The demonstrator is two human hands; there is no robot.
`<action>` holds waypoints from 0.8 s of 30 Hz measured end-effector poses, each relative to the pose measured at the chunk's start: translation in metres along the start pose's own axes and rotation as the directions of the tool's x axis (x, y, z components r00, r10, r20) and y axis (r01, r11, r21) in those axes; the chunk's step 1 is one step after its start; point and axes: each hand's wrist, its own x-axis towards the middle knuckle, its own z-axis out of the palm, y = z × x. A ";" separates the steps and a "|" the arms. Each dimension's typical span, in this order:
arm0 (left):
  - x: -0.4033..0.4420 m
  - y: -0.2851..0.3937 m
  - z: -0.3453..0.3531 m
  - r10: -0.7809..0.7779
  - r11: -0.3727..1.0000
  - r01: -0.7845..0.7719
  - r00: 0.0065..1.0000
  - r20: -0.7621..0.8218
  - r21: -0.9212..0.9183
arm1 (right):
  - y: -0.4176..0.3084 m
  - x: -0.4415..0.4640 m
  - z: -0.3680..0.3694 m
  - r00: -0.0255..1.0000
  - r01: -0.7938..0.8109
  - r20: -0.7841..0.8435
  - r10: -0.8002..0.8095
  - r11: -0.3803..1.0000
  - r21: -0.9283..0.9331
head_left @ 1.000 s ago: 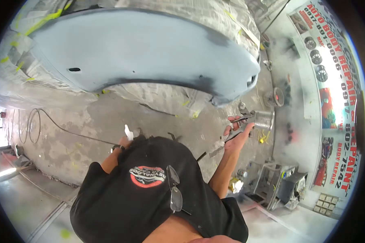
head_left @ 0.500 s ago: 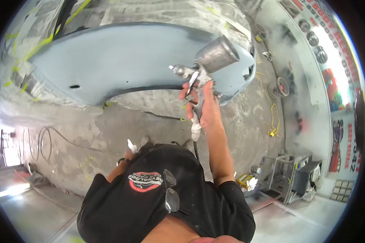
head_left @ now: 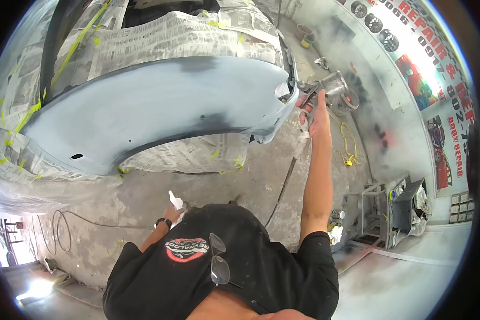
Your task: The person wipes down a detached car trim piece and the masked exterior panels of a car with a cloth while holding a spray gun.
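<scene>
My right hand [head_left: 319,120], at the end of an outstretched arm, is wrapped round the handle of a metal spray gun [head_left: 333,84] with a large cup on top. The gun is beside the front end of a grey-blue car fender [head_left: 160,98], apart from it as far as I can see. White wrapping covers the base of the handle, and a dark air hose [head_left: 284,189] runs down from it. Down by my waist, my left hand [head_left: 172,214] grips a crumpled white cloth or paper [head_left: 176,200]; its fingers are partly hidden.
Newspaper [head_left: 165,45] and yellow-green tape mask the car around the fender. A hose [head_left: 58,229] lies coiled on the concrete at left. At right are a yellow cord [head_left: 349,152], a metal stand [head_left: 376,208] and a wall with banners [head_left: 449,152]. Buckets stand along that wall.
My right hand has carried the spray gun rightward from in front of the fender to beyond its front end. The view has shifted, and my left hand and its white cloth or paper show more.
</scene>
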 end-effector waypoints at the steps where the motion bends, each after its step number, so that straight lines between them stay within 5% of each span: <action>1: 0.014 -0.010 0.011 -0.014 0.999 0.014 1.000 0.001 0.031 | -0.001 0.010 -0.009 0.999 -0.033 0.013 0.033 0.999 -0.007; 6: 0.011 -0.004 0.019 -0.001 0.997 0.001 1.000 0.003 0.075 | 0.003 0.009 0.000 0.993 0.038 -0.114 -0.035 0.999 0.022; 9: 0.020 -0.046 0.032 -0.024 0.998 0.023 1.000 0.014 0.065 | 0.003 -0.028 0.044 0.998 0.066 0.018 -0.065 0.997 -0.040; 12: -0.010 -0.029 0.007 -0.055 0.998 0.055 0.998 -0.034 -0.011 | -0.010 -0.073 0.099 0.974 -0.089 0.198 0.114 0.987 -0.131; 15: -0.023 -0.034 -0.014 -0.070 0.998 0.070 0.997 -0.015 0.003 | -0.001 -0.114 0.171 0.946 -0.003 0.320 0.054 0.988 -0.157; 18: -0.022 -0.059 -0.020 -0.196 0.980 0.197 0.980 -0.039 0.026 | 0.016 -0.149 0.232 0.875 -0.003 0.471 0.112 0.974 -0.226; 24: -0.058 -0.091 -0.035 -0.186 0.980 0.173 0.971 -0.149 -0.100 | 0.063 -0.219 0.340 0.668 0.086 0.701 0.250 0.910 -0.406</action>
